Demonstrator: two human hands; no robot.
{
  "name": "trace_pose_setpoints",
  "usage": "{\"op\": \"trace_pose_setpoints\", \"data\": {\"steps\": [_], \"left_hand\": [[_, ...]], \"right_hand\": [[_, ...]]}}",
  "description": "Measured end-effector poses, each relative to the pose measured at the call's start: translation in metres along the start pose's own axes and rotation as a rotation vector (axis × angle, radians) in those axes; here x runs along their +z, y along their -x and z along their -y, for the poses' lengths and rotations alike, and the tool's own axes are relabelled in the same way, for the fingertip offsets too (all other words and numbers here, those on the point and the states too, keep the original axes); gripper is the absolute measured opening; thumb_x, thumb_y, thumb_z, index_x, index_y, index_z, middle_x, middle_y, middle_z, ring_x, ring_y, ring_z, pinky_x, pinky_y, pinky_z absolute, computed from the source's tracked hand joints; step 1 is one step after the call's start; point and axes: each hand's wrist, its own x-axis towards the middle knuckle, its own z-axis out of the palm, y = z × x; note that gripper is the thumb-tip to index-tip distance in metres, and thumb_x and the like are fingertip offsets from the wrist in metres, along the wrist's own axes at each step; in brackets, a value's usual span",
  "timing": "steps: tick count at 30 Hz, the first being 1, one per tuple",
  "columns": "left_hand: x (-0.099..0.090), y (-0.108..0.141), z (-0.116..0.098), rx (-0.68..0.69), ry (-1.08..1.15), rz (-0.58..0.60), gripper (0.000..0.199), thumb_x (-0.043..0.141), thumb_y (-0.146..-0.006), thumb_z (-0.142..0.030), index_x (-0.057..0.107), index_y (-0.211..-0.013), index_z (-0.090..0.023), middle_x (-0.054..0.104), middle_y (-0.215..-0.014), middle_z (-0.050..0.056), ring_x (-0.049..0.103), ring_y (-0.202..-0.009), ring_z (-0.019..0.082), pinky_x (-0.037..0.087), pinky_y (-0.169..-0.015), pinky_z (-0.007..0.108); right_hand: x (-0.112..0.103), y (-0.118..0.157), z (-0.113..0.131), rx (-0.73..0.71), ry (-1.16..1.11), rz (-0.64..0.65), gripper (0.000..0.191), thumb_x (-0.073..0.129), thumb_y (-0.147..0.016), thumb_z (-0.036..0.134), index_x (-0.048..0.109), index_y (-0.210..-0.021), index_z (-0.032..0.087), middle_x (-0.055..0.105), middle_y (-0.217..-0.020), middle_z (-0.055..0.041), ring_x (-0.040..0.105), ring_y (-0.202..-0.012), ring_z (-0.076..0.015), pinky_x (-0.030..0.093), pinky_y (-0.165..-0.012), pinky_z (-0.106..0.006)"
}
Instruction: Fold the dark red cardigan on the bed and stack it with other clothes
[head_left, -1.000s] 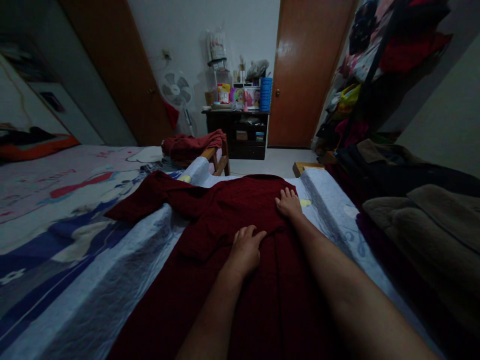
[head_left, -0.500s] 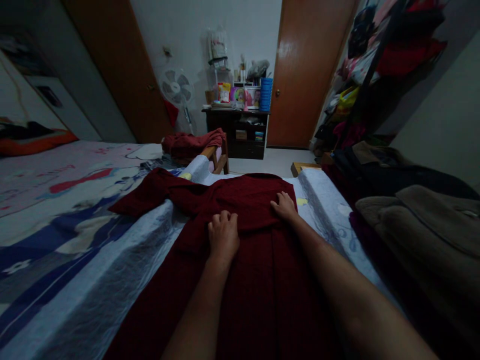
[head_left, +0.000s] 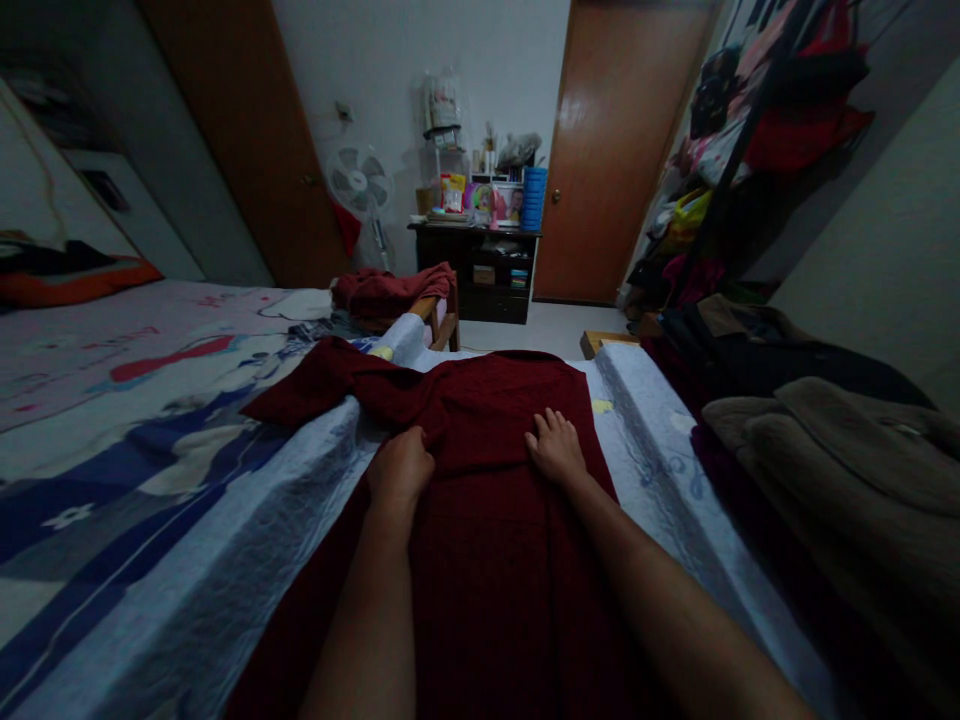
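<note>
This is a home, and the room seems to be a bedroom. It is shown by printed bedding [head_left: 165, 400] at nine o'clock, a standing fan [head_left: 358, 183] at eleven, a dark cabinet [head_left: 491, 305] at twelve, a wooden door [head_left: 592, 150] at one, hanging belongings [head_left: 810, 135] at two and piled clothes [head_left: 840, 450] at three.

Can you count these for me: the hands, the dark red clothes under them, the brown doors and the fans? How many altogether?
Hands: 2, the left hand and the right hand
Dark red garment under them: 1
Brown doors: 2, the left door and the right door
Fan: 1
Total: 6
</note>
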Motion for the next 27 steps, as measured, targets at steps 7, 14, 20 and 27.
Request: {"op": "trace_pose_setpoints", "data": {"steps": [7, 14, 20, 27], "left_hand": [[-0.029, 0.002, -0.003, 0.049, 0.225, -0.258, 0.028, 0.049, -0.084, -0.028, 0.063, -0.107, -0.02, 0.072, -0.102, 0.009, 0.067, -0.092, 0.025, 0.049, -0.081, 0.031], [-0.044, 0.006, 0.001, -0.072, 0.346, -0.489, 0.037, 0.054, -0.083, -0.029, 0.056, -0.12, -0.021, 0.069, -0.104, 0.009, 0.066, -0.091, 0.025, 0.049, -0.082, 0.034], [-0.041, 0.005, -0.001, -0.073, 0.428, -0.521, 0.037, 0.052, -0.083, -0.025, 0.056, -0.12, -0.021, 0.068, -0.104, 0.009, 0.065, -0.093, 0.025, 0.049, -0.085, 0.037], [-0.043, 0.01, -0.016, 0.069, 0.636, -0.538, 0.031, 0.058, -0.08, -0.031, 0.062, -0.109, -0.022, 0.069, -0.103, 0.005, 0.064, -0.096, 0.022, 0.049, -0.088, 0.034]], "right_hand": [[-0.008, -0.001, 0.002, 0.02, 0.023, 0.102, 0.064, 0.034, -0.094, 0.057, 0.033, -0.149, 0.024, 0.024, -0.157, -0.0137, 0.016, -0.144, -0.0364, 0.01, -0.112, -0.057], [-0.015, -0.023, 0.04, -0.271, -0.016, 0.122, 0.061, 0.037, -0.094, 0.045, 0.028, -0.15, 0.021, 0.018, -0.16, -0.0064, 0.011, -0.147, -0.0259, 0.007, -0.116, -0.051], [-0.001, -0.036, 0.07, -0.218, -0.045, 0.277, 0.066, 0.031, -0.092, 0.064, 0.026, -0.15, 0.035, 0.013, -0.161, -0.0022, 0.004, -0.146, -0.0392, 0.003, -0.108, -0.069], [-0.013, -0.029, 0.071, -0.337, -0.23, 0.342, 0.062, 0.048, -0.089, 0.054, 0.042, -0.144, 0.026, 0.026, -0.157, -0.0074, 0.015, -0.145, -0.0359, 0.009, -0.113, -0.06]]}}
